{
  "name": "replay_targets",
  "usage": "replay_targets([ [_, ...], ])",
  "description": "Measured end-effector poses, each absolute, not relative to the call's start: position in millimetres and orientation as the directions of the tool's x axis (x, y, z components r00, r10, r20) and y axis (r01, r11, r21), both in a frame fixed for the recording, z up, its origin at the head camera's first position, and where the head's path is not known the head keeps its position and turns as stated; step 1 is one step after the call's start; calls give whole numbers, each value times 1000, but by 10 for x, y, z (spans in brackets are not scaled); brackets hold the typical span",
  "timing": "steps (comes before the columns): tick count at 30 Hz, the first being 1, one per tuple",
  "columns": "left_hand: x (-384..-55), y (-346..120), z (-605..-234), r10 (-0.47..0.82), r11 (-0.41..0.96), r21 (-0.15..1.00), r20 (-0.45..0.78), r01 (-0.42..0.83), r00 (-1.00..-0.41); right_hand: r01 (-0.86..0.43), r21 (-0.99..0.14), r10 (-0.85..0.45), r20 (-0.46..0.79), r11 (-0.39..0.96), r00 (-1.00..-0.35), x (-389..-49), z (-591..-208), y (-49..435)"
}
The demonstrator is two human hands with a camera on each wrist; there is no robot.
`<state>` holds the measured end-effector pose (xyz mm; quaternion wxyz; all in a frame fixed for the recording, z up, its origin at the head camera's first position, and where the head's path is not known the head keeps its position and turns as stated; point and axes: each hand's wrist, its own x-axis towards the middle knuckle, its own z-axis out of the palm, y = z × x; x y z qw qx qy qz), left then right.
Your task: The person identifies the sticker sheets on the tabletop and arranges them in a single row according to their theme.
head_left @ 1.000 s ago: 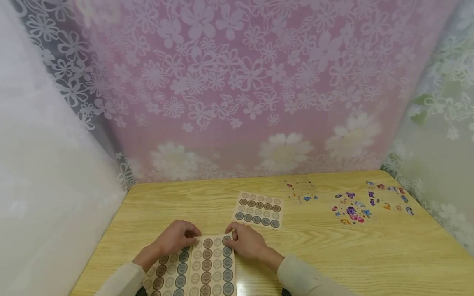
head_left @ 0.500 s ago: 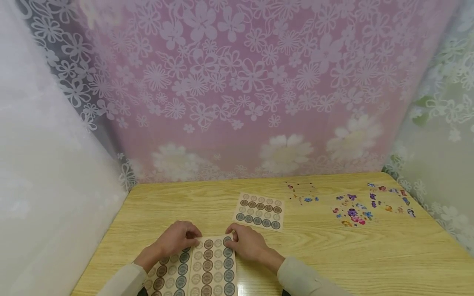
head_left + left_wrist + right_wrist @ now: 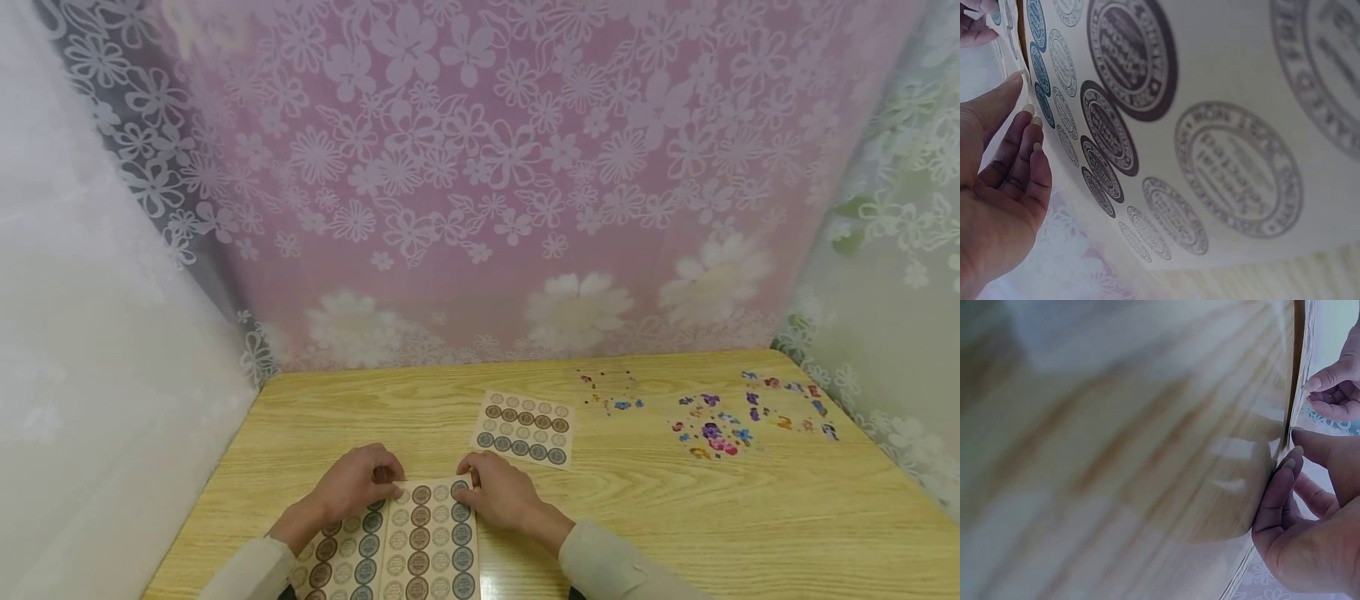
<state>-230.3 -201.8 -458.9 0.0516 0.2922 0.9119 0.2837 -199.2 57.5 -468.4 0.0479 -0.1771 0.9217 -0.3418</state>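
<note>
A beige sheet of round stickers [image 3: 431,542], with columns of brown, blue-grey and pale circles, lies at the near edge of the head view. My left hand [image 3: 352,483] pinches its top left corner between thumb and fingers. At the top right corner, my right hand [image 3: 504,493] grips the same sheet. A second part or sheet of stickers [image 3: 345,547] lies alongside on the left, partly under my left forearm; I cannot tell whether the two are joined. Close up in the left wrist view, the printed circles curve away past my left hand [image 3: 1004,169]. My right hand [image 3: 1310,519] holds the paper edge.
Beyond my hands, a smaller beige sticker sheet [image 3: 522,429] lies flat on the wooden table [image 3: 360,408]. Clear sheets of colourful flower stickers [image 3: 716,427] are spread towards the right. Behind the table hangs a pink floral curtain [image 3: 465,317].
</note>
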Motion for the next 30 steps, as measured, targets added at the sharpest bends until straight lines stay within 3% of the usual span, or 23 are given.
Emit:
replay_targets([
  [14,-2266,-1956,-4556,563,749,379,68,543,-824,-301,-616,-342,54,728,-938,-1953,-4670,570],
  [24,-2210,-1908,-4515,643,726,215,125,653,-756,-315,-604,-357,54,732,-932,-1957,-4690,574],
  [30,-2159,-1878,-4504,644,746,106,139,658,-752,-331,-610,-379,54,720,-924,-1940,-4669,576],
])
